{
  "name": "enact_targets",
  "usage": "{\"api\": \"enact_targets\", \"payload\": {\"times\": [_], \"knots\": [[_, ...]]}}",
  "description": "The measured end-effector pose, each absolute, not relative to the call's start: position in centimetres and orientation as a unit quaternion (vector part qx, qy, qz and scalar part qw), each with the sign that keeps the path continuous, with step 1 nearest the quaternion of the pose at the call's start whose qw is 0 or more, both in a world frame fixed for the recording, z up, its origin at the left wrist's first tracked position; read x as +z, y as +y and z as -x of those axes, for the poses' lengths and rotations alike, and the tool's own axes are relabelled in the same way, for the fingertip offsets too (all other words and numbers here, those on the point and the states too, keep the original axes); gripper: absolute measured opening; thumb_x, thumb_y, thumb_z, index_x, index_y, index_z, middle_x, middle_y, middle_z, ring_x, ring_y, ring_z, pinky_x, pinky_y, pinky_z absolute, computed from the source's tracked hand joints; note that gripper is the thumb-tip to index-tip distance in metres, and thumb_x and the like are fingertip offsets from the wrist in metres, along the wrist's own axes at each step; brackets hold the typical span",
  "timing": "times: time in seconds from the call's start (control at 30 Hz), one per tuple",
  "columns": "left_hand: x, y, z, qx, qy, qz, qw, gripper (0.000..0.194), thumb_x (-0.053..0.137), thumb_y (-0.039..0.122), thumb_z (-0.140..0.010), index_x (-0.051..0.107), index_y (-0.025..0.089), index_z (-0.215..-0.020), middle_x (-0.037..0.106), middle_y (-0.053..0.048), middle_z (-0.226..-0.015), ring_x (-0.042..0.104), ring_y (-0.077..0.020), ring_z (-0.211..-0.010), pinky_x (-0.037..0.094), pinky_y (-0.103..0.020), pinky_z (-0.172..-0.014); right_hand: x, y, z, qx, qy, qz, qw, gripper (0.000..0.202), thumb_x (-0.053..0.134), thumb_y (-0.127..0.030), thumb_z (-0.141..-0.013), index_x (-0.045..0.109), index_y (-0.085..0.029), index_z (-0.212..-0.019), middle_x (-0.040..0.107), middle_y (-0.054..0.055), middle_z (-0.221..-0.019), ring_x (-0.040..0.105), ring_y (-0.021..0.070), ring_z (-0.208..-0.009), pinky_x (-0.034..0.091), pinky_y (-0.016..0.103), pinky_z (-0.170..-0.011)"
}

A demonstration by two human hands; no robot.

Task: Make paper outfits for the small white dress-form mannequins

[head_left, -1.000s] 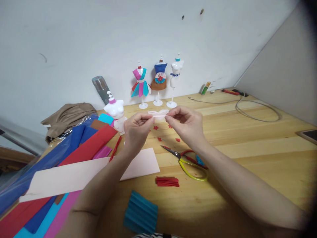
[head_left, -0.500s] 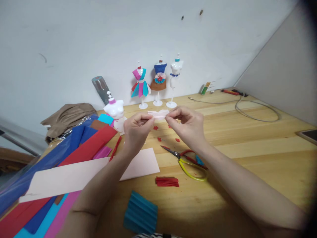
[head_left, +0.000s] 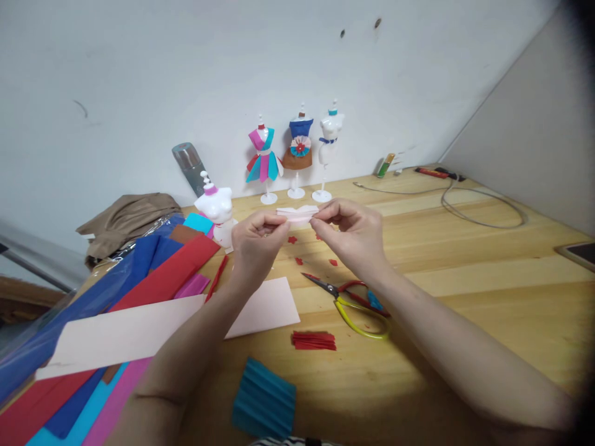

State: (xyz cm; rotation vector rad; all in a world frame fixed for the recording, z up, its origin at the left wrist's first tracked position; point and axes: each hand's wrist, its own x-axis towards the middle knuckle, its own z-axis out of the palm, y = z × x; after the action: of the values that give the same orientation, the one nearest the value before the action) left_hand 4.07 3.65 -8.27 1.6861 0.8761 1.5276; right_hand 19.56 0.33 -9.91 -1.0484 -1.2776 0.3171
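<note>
Both hands pinch a small folded piece of pale pink paper [head_left: 297, 214] above the table. My left hand [head_left: 260, 244] has its left end between thumb and fingers, and my right hand [head_left: 351, 235] grips the right end. Beneath them lie several small red paper flowers [head_left: 292, 240]. Scissors [head_left: 344, 298] with one red and one yellow handle rest below my right hand. Nearer me sit a pleated red paper strip [head_left: 313, 341] and a pleated teal paper piece [head_left: 264, 399]. A pale pink sheet [head_left: 267, 306] lies partly behind my left forearm.
Three mini mannequins stand by the wall, one in a blue and brown outfit [head_left: 300, 145]. A larger white mannequin [head_left: 216, 204] is at left, beside a grey bottle [head_left: 188, 162]. Coloured paper sheets [head_left: 162, 272] pile up on the left. A cable [head_left: 465, 217] loops at right.
The pale pink paper between my fingers has shifted slightly, its upper edge now lying flatter. Both hands stay in nearly the same place.
</note>
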Motion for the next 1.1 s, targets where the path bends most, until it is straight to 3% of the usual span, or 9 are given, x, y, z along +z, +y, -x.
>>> {"api": "enact_targets", "payload": {"times": [0.17, 0.4, 0.6, 0.9, 1.1], "knots": [[-8.7, 3.9, -4.1, 0.592, 0.333, -0.662, 0.317, 0.003, 0.070, 0.017, -0.071, 0.073, 0.017, -0.069, 0.072, 0.000, -0.068, 0.063, -0.0108, -0.057, 0.051, -0.022, -0.055, -10.0, 0.4, -19.6, 0.131, -0.570, 0.464, 0.665, 0.011, 0.067, -0.017, -0.074, 0.061, -0.024, -0.068, 0.063, -0.002, -0.065, 0.057, 0.0148, -0.058, 0.047, 0.032, -0.055], [-9.0, 4.5, -3.5, 0.595, 0.284, -0.728, 0.186, 0.012, 0.068, 0.011, -0.078, 0.076, 0.020, -0.079, 0.076, -0.002, -0.081, 0.069, -0.0139, -0.075, 0.055, -0.025, -0.071, -9.8, 0.4, -19.9, 0.031, -0.646, 0.432, 0.628, 0.011, 0.062, -0.020, -0.085, 0.065, -0.030, -0.081, 0.067, 0.001, -0.074, 0.060, 0.0173, -0.064, 0.050, 0.035, -0.060], [-9.2, 4.9, -3.4, 0.578, 0.268, -0.764, 0.098, 0.017, 0.065, 0.009, -0.082, 0.076, 0.020, -0.089, 0.077, -0.003, -0.088, 0.071, -0.0151, -0.082, 0.057, -0.027, -0.076, -10.1, 0.6, -20.0, -0.060, -0.681, 0.427, 0.592, 0.017, 0.059, -0.015, -0.089, 0.071, -0.025, -0.094, 0.067, 0.003, -0.078, 0.063, 0.0181, -0.071, 0.050, 0.034, -0.063], [-9.9, 5.1, -3.6, 0.562, 0.283, -0.774, 0.064, 0.018, 0.062, 0.007, -0.084, 0.073, 0.019, -0.092, 0.075, -0.003, -0.089, 0.069, -0.0149, -0.083, 0.055, -0.026, -0.076, -10.5, 0.6, -19.7, -0.080, -0.663, 0.465, 0.582, 0.014, 0.056, -0.018, -0.091, 0.068, -0.025, -0.086, 0.067, 0.004, -0.078, 0.063, 0.0195, -0.071, 0.049, 0.035, -0.065], [-9.8, 4.8, -3.7, 0.566, 0.294, -0.766, 0.075, 0.014, 0.061, 0.011, -0.085, 0.071, 0.020, -0.082, 0.072, -0.001, -0.080, 0.067, -0.0141, -0.078, 0.052, -0.026, -0.072, -10.4, 0.4, -19.6, -0.050, -0.659, 0.495, 0.564, 0.014, 0.054, -0.019, -0.090, 0.061, -0.028, -0.080, 0.063, 0.003, -0.075, 0.060, 0.0209, -0.069, 0.047, 0.037, -0.065]]}}
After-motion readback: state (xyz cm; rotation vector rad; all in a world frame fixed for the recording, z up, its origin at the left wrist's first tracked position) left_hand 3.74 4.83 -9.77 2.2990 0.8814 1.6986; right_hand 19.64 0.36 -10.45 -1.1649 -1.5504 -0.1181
